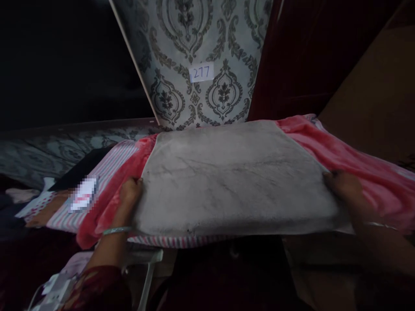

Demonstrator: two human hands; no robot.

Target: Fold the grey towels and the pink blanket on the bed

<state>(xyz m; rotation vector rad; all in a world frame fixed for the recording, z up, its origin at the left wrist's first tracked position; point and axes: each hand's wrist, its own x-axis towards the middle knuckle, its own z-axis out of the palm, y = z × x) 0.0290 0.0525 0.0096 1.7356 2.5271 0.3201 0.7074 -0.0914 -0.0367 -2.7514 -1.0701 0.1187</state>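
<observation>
A grey plush towel (227, 181) lies spread out with a few faint creases, its near edge hanging slightly over the front. My left hand (130, 191) is closed on its left side edge, thumb toward the cloth. On the opposite side, my right hand (344, 186) grips the right edge; it is dark and a little blurred. Beneath the towel is a pink fleece blanket (330, 147), which shows on both sides. Striped fabric (188, 242) peeks out under the towel's front edge.
At the left lie a pixelated white item (83, 194) on striped cloth and more folded fabrics (35, 203). A metal support leg (147, 276) and a white power strip (55, 289) are below. Behind stands a patterned wall (197, 99) with a "277" label (201, 72).
</observation>
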